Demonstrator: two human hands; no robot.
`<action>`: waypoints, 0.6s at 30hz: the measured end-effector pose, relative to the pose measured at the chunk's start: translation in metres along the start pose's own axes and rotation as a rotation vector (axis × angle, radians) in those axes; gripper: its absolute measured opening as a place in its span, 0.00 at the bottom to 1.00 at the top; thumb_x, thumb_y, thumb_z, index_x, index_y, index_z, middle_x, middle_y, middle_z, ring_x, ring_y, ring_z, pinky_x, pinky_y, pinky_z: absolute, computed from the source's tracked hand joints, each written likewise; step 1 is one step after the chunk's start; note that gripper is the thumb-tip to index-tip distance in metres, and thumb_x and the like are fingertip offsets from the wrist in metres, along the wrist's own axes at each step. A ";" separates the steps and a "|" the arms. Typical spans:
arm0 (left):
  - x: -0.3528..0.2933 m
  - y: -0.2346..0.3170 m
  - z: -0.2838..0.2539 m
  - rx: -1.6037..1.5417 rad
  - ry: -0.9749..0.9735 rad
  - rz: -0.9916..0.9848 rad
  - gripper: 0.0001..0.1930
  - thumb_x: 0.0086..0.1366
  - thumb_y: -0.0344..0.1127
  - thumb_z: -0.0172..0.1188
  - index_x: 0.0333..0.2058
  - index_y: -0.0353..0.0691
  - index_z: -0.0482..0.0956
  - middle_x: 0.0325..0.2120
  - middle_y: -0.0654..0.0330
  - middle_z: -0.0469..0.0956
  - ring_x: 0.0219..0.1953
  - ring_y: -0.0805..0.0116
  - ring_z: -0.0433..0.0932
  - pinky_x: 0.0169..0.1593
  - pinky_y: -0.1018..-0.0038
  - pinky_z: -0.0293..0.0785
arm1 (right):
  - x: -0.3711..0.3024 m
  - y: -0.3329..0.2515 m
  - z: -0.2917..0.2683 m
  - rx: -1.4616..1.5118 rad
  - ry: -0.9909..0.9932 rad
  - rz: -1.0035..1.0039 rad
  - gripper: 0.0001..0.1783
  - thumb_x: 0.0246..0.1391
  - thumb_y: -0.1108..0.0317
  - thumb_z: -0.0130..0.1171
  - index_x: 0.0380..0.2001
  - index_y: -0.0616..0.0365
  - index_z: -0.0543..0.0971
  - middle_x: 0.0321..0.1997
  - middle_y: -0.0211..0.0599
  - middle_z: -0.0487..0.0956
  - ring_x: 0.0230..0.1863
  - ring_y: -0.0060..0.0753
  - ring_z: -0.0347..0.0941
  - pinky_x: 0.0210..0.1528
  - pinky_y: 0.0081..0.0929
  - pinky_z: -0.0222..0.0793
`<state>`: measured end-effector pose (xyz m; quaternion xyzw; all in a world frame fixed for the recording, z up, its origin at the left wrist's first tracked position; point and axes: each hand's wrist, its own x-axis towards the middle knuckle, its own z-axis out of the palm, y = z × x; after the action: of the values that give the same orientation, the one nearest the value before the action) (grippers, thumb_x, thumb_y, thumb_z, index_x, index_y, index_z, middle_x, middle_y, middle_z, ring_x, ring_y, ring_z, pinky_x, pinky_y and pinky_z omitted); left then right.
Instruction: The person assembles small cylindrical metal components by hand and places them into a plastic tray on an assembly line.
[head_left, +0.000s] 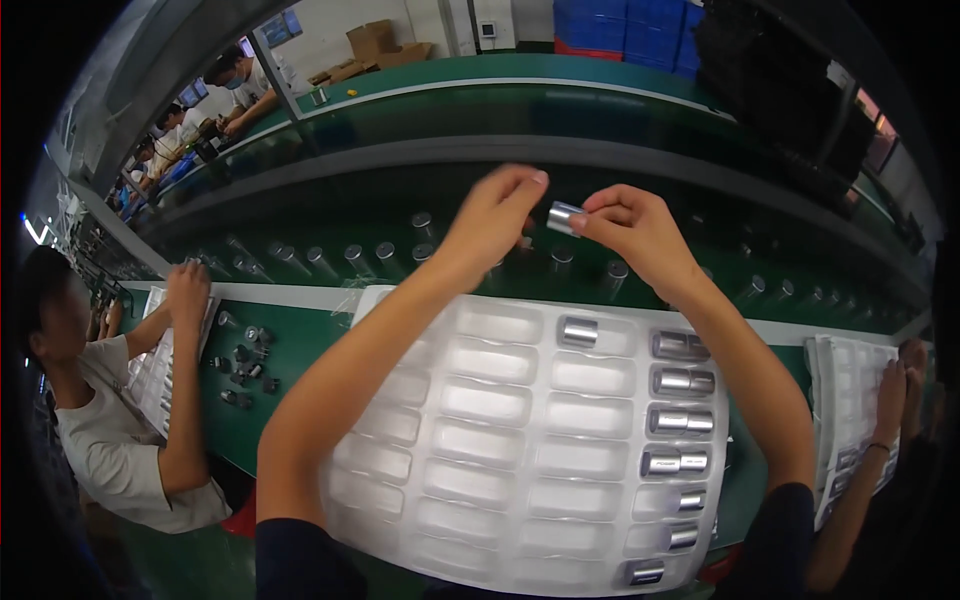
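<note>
My right hand [640,235] pinches a short silver metal cylinder [565,217] between thumb and fingers, above the dark green line. Close by on its left, my left hand [490,220] is raised, slightly blurred, with its fingers curled together; whether anything is in them is hidden. Below both hands lies a white plastic tray [487,403] with rows of rectangular pockets. Silver cylinders [682,421] lie on their sides in its right column, two to a pocket in the upper ones and one in each lower one. Another single cylinder [578,331] lies in a top pocket further left.
Several upright cylinders [357,260] stand along the green line beyond the tray. Small dark parts [243,370] lie scattered on the green bench to the left. A co-worker [130,400] sits at left by another tray; another person's arm [865,460] reaches over a tray [850,385] at right.
</note>
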<state>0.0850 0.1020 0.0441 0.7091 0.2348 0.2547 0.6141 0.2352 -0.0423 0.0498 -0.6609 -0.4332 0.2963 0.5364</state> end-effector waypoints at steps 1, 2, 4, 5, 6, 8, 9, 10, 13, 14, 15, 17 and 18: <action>-0.014 0.003 -0.006 -0.384 -0.243 -0.215 0.19 0.71 0.47 0.51 0.52 0.39 0.73 0.40 0.58 0.76 0.34 0.68 0.77 0.36 0.75 0.75 | 0.008 0.001 0.005 -0.051 -0.078 -0.073 0.14 0.56 0.64 0.63 0.39 0.64 0.78 0.34 0.33 0.82 0.38 0.20 0.76 0.41 0.18 0.68; -0.028 -0.001 -0.005 -0.545 -0.228 -0.243 0.20 0.71 0.44 0.53 0.55 0.37 0.70 0.40 0.56 0.77 0.35 0.69 0.78 0.38 0.76 0.76 | 0.016 0.000 0.011 -0.100 -0.164 -0.151 0.13 0.56 0.65 0.64 0.38 0.63 0.78 0.33 0.33 0.82 0.38 0.21 0.77 0.43 0.18 0.69; -0.041 -0.013 -0.011 -0.521 -0.052 -0.150 0.23 0.68 0.37 0.57 0.57 0.32 0.66 0.39 0.55 0.77 0.35 0.67 0.79 0.39 0.75 0.77 | 0.030 -0.003 0.020 -0.108 -0.287 -0.178 0.15 0.58 0.63 0.62 0.44 0.62 0.78 0.40 0.36 0.82 0.42 0.24 0.77 0.48 0.22 0.70; -0.046 -0.015 -0.017 -0.685 -0.002 -0.178 0.20 0.67 0.31 0.56 0.56 0.30 0.66 0.42 0.52 0.76 0.38 0.66 0.78 0.44 0.74 0.77 | 0.036 -0.006 0.024 0.026 -0.330 -0.097 0.16 0.59 0.62 0.60 0.46 0.61 0.78 0.43 0.36 0.81 0.45 0.25 0.76 0.49 0.24 0.70; -0.047 -0.017 -0.022 -0.685 0.010 -0.172 0.20 0.67 0.31 0.56 0.56 0.30 0.66 0.42 0.52 0.76 0.38 0.66 0.78 0.44 0.74 0.77 | 0.042 -0.006 0.027 0.155 -0.368 -0.007 0.17 0.60 0.61 0.58 0.48 0.60 0.78 0.47 0.37 0.80 0.47 0.27 0.76 0.50 0.26 0.70; -0.044 -0.021 -0.022 -0.955 0.118 -0.190 0.17 0.66 0.29 0.58 0.51 0.33 0.69 0.45 0.47 0.75 0.43 0.63 0.76 0.46 0.76 0.76 | 0.070 0.026 0.025 -0.131 -0.228 -0.151 0.20 0.56 0.63 0.61 0.49 0.61 0.77 0.50 0.42 0.79 0.48 0.36 0.76 0.50 0.31 0.71; -0.042 -0.028 -0.026 -1.007 0.111 -0.199 0.14 0.66 0.29 0.58 0.48 0.34 0.71 0.46 0.45 0.74 0.45 0.63 0.75 0.48 0.76 0.76 | 0.072 0.029 0.029 -0.416 -0.342 -0.312 0.22 0.50 0.64 0.63 0.48 0.62 0.78 0.47 0.45 0.80 0.46 0.40 0.77 0.50 0.33 0.72; -0.041 -0.034 -0.029 -1.006 0.111 -0.196 0.14 0.66 0.29 0.58 0.48 0.34 0.71 0.46 0.45 0.74 0.45 0.63 0.75 0.48 0.76 0.76 | 0.074 0.031 0.037 -0.699 -0.452 -0.473 0.23 0.45 0.64 0.66 0.46 0.63 0.78 0.44 0.48 0.81 0.45 0.45 0.78 0.49 0.35 0.72; -0.041 -0.040 -0.030 -1.004 0.130 -0.202 0.14 0.67 0.31 0.58 0.49 0.36 0.71 0.44 0.46 0.75 0.43 0.64 0.76 0.47 0.76 0.77 | 0.087 0.036 0.061 -0.751 -0.545 -0.302 0.23 0.40 0.66 0.68 0.43 0.62 0.79 0.39 0.48 0.82 0.40 0.48 0.79 0.46 0.36 0.73; -0.042 -0.039 -0.030 -0.976 0.095 -0.205 0.13 0.67 0.33 0.57 0.49 0.37 0.72 0.42 0.48 0.76 0.41 0.66 0.76 0.46 0.76 0.77 | 0.092 0.040 0.063 -0.767 -0.547 -0.297 0.22 0.41 0.65 0.68 0.42 0.62 0.79 0.39 0.48 0.82 0.40 0.48 0.78 0.46 0.36 0.73; -0.041 -0.037 -0.030 -0.947 0.062 -0.201 0.13 0.68 0.34 0.57 0.48 0.38 0.72 0.41 0.49 0.77 0.39 0.67 0.76 0.44 0.77 0.77 | 0.093 0.039 0.063 -0.768 -0.546 -0.296 0.22 0.41 0.65 0.68 0.42 0.62 0.79 0.39 0.48 0.82 0.40 0.48 0.78 0.46 0.36 0.73; -0.041 -0.036 -0.027 -0.930 0.043 -0.198 0.12 0.69 0.37 0.56 0.47 0.39 0.73 0.39 0.50 0.77 0.37 0.68 0.76 0.42 0.78 0.77 | 0.093 0.037 0.059 -0.739 -0.521 -0.284 0.21 0.47 0.68 0.65 0.45 0.64 0.79 0.41 0.47 0.81 0.42 0.44 0.79 0.47 0.33 0.74; -0.042 -0.036 -0.028 -0.911 0.033 -0.193 0.12 0.69 0.39 0.56 0.46 0.40 0.73 0.38 0.51 0.78 0.35 0.70 0.76 0.39 0.79 0.77 | 0.090 0.035 0.059 -0.741 -0.522 -0.284 0.21 0.47 0.68 0.65 0.45 0.64 0.79 0.41 0.47 0.81 0.42 0.44 0.79 0.47 0.33 0.74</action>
<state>0.0342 0.1007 0.0081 0.3379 0.1738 0.2849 0.8800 0.2341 0.0624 0.0079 -0.6456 -0.7160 0.2018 0.1729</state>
